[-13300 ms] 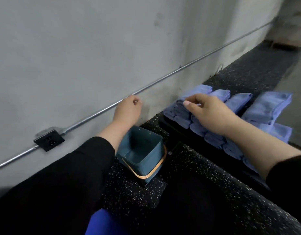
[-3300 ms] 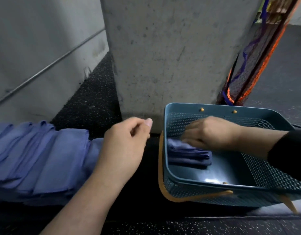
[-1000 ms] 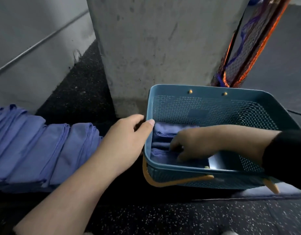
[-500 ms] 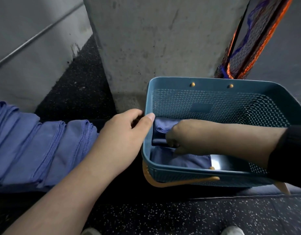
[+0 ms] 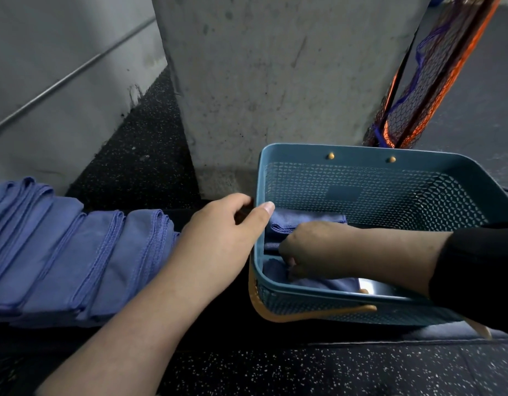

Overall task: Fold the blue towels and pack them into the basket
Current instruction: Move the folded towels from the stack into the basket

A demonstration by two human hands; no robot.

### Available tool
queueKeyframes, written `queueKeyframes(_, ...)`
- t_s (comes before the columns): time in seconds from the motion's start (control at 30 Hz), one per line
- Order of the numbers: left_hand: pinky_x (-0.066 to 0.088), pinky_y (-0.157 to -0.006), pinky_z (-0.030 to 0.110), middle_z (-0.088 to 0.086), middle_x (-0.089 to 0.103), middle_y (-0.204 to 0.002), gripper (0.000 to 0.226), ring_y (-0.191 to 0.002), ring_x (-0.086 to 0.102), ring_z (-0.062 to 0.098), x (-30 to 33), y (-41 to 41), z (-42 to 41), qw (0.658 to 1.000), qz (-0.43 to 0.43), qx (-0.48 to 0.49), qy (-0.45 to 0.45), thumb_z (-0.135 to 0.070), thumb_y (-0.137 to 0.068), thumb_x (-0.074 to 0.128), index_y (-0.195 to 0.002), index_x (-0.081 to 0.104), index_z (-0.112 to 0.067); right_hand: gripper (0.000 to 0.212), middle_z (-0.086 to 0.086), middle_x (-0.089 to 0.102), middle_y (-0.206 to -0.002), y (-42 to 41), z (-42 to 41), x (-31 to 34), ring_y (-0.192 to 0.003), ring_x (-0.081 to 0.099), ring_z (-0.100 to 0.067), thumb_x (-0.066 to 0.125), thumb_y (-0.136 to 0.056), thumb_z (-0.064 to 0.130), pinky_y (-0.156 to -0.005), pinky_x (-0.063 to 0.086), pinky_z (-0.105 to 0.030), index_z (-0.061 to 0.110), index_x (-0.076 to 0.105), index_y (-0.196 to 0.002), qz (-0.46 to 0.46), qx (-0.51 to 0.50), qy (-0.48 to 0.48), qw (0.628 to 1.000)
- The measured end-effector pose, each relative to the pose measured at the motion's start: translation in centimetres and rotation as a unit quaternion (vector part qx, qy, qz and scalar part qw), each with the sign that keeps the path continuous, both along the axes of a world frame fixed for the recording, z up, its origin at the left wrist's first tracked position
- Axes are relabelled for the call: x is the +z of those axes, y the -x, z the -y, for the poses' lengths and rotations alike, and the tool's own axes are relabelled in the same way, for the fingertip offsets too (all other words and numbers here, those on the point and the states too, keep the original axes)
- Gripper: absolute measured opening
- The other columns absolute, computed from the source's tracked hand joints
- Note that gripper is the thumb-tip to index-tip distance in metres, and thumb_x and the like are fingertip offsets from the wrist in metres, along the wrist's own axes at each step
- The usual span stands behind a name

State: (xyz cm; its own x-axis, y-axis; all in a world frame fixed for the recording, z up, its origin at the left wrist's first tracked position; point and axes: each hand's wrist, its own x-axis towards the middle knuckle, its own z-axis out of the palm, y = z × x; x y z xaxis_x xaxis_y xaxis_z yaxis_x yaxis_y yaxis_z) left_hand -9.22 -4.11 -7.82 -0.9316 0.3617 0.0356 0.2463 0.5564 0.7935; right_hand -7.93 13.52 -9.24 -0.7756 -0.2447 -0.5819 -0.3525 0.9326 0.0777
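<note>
Blue folded towels (image 5: pixel 301 221) lie inside the basket (image 5: pixel 361 151). Her right hand (image 5: pixel 313 252) pinches one there; the left hand (image 5: pixel 221 241) grips the basket's rim.

Concrete pillar (image 5: pixel 275 81) at 12 o'clock; grey wall (image 5: pixel 47 67) with conduit (image 5: pixel 70 77) at 10; speckled black flooring (image 5: pixel 333 370) throughout.

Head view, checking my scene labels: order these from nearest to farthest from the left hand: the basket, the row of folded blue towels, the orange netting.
From the left hand:
1. Basket, just right of it; the thumb is at the left rim.
2. Row of folded blue towels, directly left, beside the wrist.
3. Orange netting, far upper right, behind the basket.
</note>
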Motion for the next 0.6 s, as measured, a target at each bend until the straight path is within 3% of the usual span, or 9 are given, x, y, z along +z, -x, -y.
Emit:
queueKeyframes(0.13, 0.054, -0.070, 0.044, -0.009, 0.067, -0.070, 0.045, -0.071, 0.064, 0.013, 0.0, 0.1, 0.0, 1.000, -0.008, 0.000, 0.012, -0.065, -0.090, 0.048, -0.085, 0.065, -0.024, 0.032, -0.003, 0.070, -0.108, 0.0, -0.4, -0.1, -0.100, 0.064, -0.025, 0.059, -0.095, 0.043, -0.078, 0.050, -0.034, 0.021, 0.068, -0.116, -0.010, 0.000, 0.016, 1.000)
queueKeyframes(0.27, 0.055, -0.078, 0.042, -0.017, 0.071, -0.079, 0.051, -0.081, 0.068, 0.007, 0.0, 0.1, 0.1, 1.000, 0.005, 0.011, -0.001, -0.074, -0.081, 0.042, -0.092, 0.069, -0.033, 0.031, 0.001, 0.070, -0.107, 0.2, -1.1, 0.4, -0.096, 0.063, -0.022, 0.058, -0.095, 0.046, -0.075, 0.044, -0.031, 0.025, 0.068, -0.114, -0.030, 0.023, 0.041, 0.998)
queueKeyframes(0.37, 0.057, -0.078, 0.044, -0.018, 0.071, -0.080, 0.051, -0.080, 0.068, 0.007, 0.4, 0.2, 0.3, 0.998, -0.001, 0.041, -0.044, -0.077, -0.080, 0.042, -0.094, 0.069, -0.037, 0.026, 0.003, 0.068, -0.093, 0.6, -1.7, 2.0, -0.081, 0.056, -0.018, 0.051, -0.100, 0.041, -0.071, 0.038, -0.028, 0.024, 0.070, -0.106, -0.046, 0.036, 0.057, 0.997)
queueKeyframes(0.43, 0.058, -0.076, 0.047, -0.015, 0.071, -0.079, 0.052, -0.078, 0.069, 0.010, 0.9, 0.3, 0.8, 0.994, -0.022, 0.074, -0.080, -0.078, -0.079, 0.040, -0.093, 0.069, -0.036, 0.023, 0.006, 0.066, -0.085, 0.9, -2.1, 3.9, -0.077, 0.057, -0.017, 0.050, -0.101, 0.036, -0.071, 0.042, -0.029, 0.023, 0.069, -0.101, -0.082, 0.011, 0.084, 0.993)
queueKeyframes(0.6, 0.057, -0.072, 0.046, -0.016, 0.071, -0.080, 0.028, -0.072, 0.069, 0.011, 2.6, 1.2, 4.7, 0.975, -0.102, 0.161, -0.113, -0.048, -0.097, 0.051, -0.090, 0.070, -0.029, 0.029, 0.003, 0.070, -0.073, 2.0, -1.1, 10.0, -0.066, 0.063, -0.012, 0.056, -0.099, 0.039, -0.069, 0.050, -0.033, 0.019, 0.069, -0.083, -0.258, -0.074, 0.216, 0.939)
